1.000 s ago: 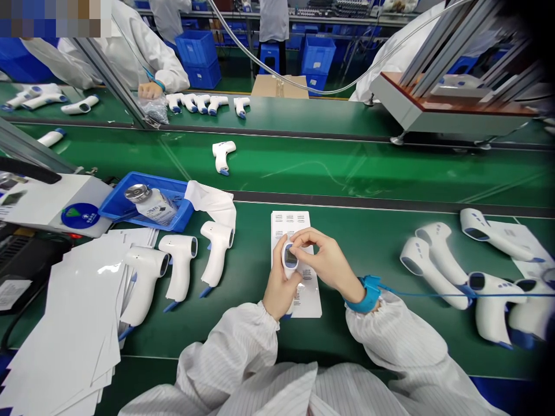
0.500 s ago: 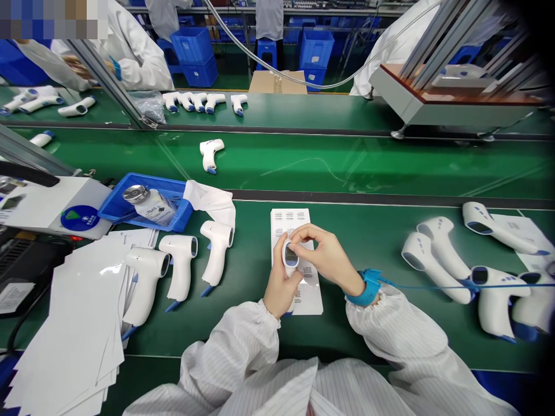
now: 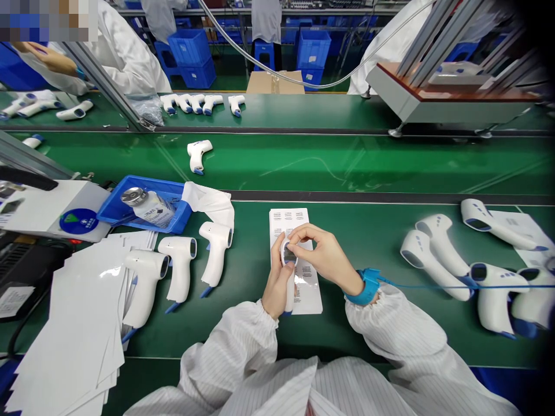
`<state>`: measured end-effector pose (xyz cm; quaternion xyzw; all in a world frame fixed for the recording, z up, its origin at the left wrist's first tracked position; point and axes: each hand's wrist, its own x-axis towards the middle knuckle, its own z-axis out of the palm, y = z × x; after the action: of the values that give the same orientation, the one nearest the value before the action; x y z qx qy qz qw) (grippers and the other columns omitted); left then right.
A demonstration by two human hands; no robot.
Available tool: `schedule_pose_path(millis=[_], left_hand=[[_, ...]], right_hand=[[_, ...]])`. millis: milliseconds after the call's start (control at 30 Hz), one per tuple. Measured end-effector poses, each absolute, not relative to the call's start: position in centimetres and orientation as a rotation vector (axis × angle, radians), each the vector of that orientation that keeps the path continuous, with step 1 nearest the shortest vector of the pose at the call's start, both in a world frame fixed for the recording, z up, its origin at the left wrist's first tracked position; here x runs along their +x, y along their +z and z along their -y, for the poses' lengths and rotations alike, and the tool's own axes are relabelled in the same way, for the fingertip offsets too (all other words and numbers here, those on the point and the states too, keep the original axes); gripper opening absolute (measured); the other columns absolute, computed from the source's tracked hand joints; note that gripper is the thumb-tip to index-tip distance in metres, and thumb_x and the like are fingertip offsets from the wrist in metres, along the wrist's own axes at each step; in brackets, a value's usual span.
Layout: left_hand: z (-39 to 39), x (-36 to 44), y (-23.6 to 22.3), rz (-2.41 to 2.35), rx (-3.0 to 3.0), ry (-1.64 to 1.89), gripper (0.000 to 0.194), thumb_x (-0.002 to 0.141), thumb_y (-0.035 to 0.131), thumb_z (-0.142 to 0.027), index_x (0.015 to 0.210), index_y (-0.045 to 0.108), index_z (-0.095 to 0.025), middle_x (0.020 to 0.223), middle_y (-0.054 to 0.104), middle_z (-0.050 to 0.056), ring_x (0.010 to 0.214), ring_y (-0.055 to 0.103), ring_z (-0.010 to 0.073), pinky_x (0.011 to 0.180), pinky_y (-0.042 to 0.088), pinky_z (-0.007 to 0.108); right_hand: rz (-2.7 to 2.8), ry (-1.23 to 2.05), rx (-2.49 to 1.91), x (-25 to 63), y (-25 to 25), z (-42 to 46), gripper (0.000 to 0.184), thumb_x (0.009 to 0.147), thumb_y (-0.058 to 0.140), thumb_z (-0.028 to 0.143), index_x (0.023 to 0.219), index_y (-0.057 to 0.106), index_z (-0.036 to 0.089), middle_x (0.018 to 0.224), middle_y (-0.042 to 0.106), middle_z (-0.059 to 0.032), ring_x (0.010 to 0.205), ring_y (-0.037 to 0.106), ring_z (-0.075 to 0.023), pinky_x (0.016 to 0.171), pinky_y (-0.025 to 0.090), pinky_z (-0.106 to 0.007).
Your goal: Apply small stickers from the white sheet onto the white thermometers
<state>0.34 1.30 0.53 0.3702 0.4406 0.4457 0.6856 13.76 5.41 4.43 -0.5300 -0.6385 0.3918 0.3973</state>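
Note:
My left hand point(image 3: 276, 286) is wrapped round a white forehead thermometer point(image 3: 289, 289), its small dark screen turned up toward me. Thumb and fingertips of my right hand point(image 3: 323, 254) are pinched together at the upper edge of that screen; anything between them is too small to make out. A blue wrist strap point(image 3: 368, 288) with a cord circles my right wrist. Beneath both hands lies a white sheet of printed labels point(image 3: 309, 292), partly covered by them. Left of the hands, a thermometer point(image 3: 217, 251) stands with its blue battery flap hanging open, beside two similar ones.
Several thermometers point(image 3: 433, 268) lie at the right. At the left are a stack of white sheets point(image 3: 82, 323), a blue tray point(image 3: 182, 216) with a metal-topped bottle point(image 3: 150, 207), and a white device point(image 3: 56, 202). A lone thermometer point(image 3: 198, 156) rests on the green conveyor point(image 3: 303, 164). Across it sits a co-worker point(image 3: 125, 52).
My left thumb has shifted up toward the screen, uncovering more of the thermometer's handle. My right hand stays pinched at the screen. The thermometer on the conveyor has moved left; the co-worker's arm has drawn back.

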Motion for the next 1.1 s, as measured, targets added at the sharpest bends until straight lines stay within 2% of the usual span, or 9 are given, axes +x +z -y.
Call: schedule_pose_path(millis=[133,300,667,767,900,967,1033,1067,1100], left_hand=[[-1.4,0.4,0.3,-1.012,0.809,0.987,0.064,0.090,0.052,-0.035,0.150,0.028,-0.029,0.130,0.058,0.009,0.128,0.048,0.0331,0.092,0.051,0.043],[-1.3,0.4,0.2,-1.015,0.783,0.989,0.066,0.089,0.054,-0.032,0.150,0.028,-0.030,0.124,0.061,0.008,0.124,0.052,0.0322,0.091,0.052,0.044],[-1.4,0.5,0.1,-1.033,0.820,1.009,0.063,0.088,0.051,-0.028,0.148,0.032,-0.030,0.133,0.055,0.007,0.126,0.050,0.0304,0.094,0.051,0.041],[-1.4,0.5,-0.1,-1.068,0.874,1.007,0.062,0.089,0.050,-0.029,0.148,0.031,-0.027,0.130,0.057,0.008,0.123,0.052,0.0297,0.096,0.050,0.042],[-1.4,0.6,-0.3,-1.096,0.920,0.995,0.060,0.092,0.046,-0.034,0.149,0.030,-0.026,0.122,0.061,0.009,0.114,0.058,0.0288,0.093,0.051,0.043],[-1.4,0.6,-0.4,-1.101,0.929,0.993,0.061,0.092,0.045,-0.033,0.150,0.028,-0.027,0.121,0.061,0.009,0.113,0.058,0.0285,0.092,0.051,0.042],[-1.4,0.6,-0.5,-1.097,0.932,0.985,0.062,0.091,0.045,-0.030,0.150,0.026,-0.028,0.121,0.060,0.008,0.113,0.058,0.0285,0.092,0.051,0.042],[-1.4,0.6,-0.6,-1.092,0.927,0.977,0.063,0.090,0.045,-0.029,0.150,0.025,-0.028,0.122,0.060,0.008,0.113,0.058,0.0286,0.092,0.051,0.042],[-1.4,0.6,-0.5,-1.087,0.919,0.970,0.063,0.090,0.045,-0.028,0.150,0.025,-0.029,0.122,0.060,0.008,0.113,0.058,0.0288,0.092,0.051,0.042]], right_hand=[[1.606,0.997,-1.341,13.7,4.4,-5.4,0.010,0.078,0.062,0.016,0.071,0.063,0.023,0.088,0.070,-0.0013,0.092,0.066,-0.0192,0.086,0.050,-0.034],[1.583,1.006,-1.343,13.6,4.5,-5.5,0.008,0.077,0.062,0.017,0.071,0.064,0.023,0.087,0.070,-0.0017,0.090,0.066,-0.0196,0.084,0.050,-0.034],[1.571,0.986,-1.359,13.6,4.1,-5.4,0.007,0.078,0.063,0.018,0.072,0.064,0.022,0.088,0.069,-0.0018,0.085,0.064,-0.0181,0.079,0.049,-0.033],[1.621,0.957,-1.350,13.6,3.9,-5.2,0.003,0.081,0.062,0.019,0.080,0.063,0.022,0.090,0.068,-0.0015,0.087,0.063,-0.0178,0.079,0.049,-0.033],[1.767,0.959,-1.296,13.9,3.4,-5.0,0.027,0.076,0.070,0.019,0.101,0.060,0.024,0.106,0.066,-0.0028,0.101,0.060,-0.0201,0.085,0.049,-0.034],[1.784,0.898,-1.281,14.0,3.0,-5.1,0.021,0.079,0.070,0.020,0.098,0.061,0.024,0.102,0.066,-0.0027,0.098,0.059,-0.0200,0.084,0.049,-0.034],[1.758,0.820,-1.274,13.9,2.7,-5.4,0.005,0.085,0.065,0.022,0.089,0.063,0.023,0.092,0.068,-0.0022,0.091,0.061,-0.0190,0.082,0.048,-0.034],[1.749,0.790,-1.269,13.9,2.6,-5.5,0.003,0.087,0.063,0.024,0.085,0.064,0.023,0.088,0.068,-0.0021,0.088,0.061,-0.0187,0.082,0.048,-0.034],[1.746,0.770,-1.266,13.8,2.6,-5.7,0.008,0.089,0.061,0.024,0.082,0.064,0.023,0.086,0.069,-0.0020,0.086,0.062,-0.0185,0.081,0.048,-0.034]])
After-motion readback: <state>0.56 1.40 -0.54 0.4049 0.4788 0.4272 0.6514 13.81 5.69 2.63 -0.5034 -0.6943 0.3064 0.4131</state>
